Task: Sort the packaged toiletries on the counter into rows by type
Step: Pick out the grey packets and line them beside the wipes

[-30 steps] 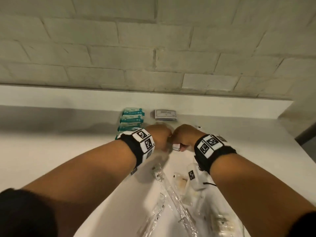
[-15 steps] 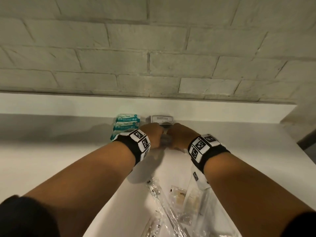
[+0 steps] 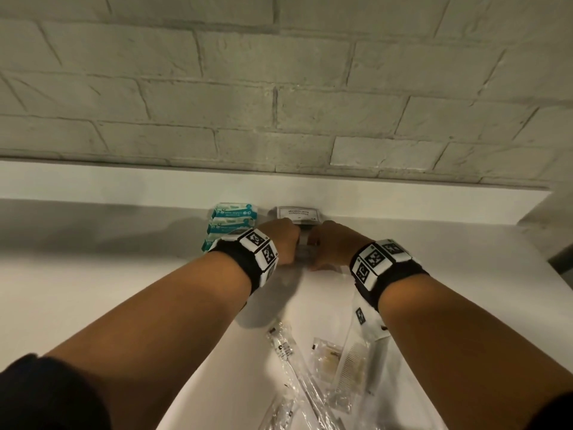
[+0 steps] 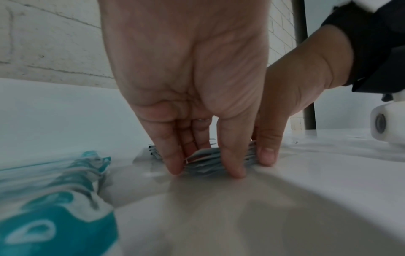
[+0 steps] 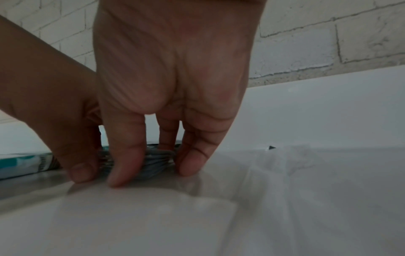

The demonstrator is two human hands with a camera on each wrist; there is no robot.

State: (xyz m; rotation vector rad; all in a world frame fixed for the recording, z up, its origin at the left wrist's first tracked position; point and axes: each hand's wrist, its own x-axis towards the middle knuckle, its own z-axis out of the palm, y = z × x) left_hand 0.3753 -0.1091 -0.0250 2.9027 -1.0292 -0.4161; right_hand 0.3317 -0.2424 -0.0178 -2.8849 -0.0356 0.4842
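Note:
A small stack of grey sachets (image 4: 203, 162) stands on the white counter (image 3: 93, 290), near the back wall. My left hand (image 4: 205, 170) pinches it between thumb and fingers, and my right hand (image 5: 153, 173) pinches the same stack (image 5: 154, 160) from the other side. In the head view both hands, left (image 3: 285, 243) and right (image 3: 328, 246), meet just in front of a flat grey shampoo sachet (image 3: 298, 212). A row of teal packets (image 3: 234, 220) lies directly to the left. My hands hide most of the stack.
Clear-wrapped toothbrushes (image 3: 286, 349), a wrapped comb (image 3: 356, 364) and a small clear packet (image 3: 325, 355) lie loose on the near side, between my forearms. A white upstand and a brick wall (image 3: 279, 103) close off the back. The counter ends at the right (image 3: 558, 274).
Both hands moved away from me towards the wall with the sachets between them. They came down onto the counter just in front of the shampoo sachet.

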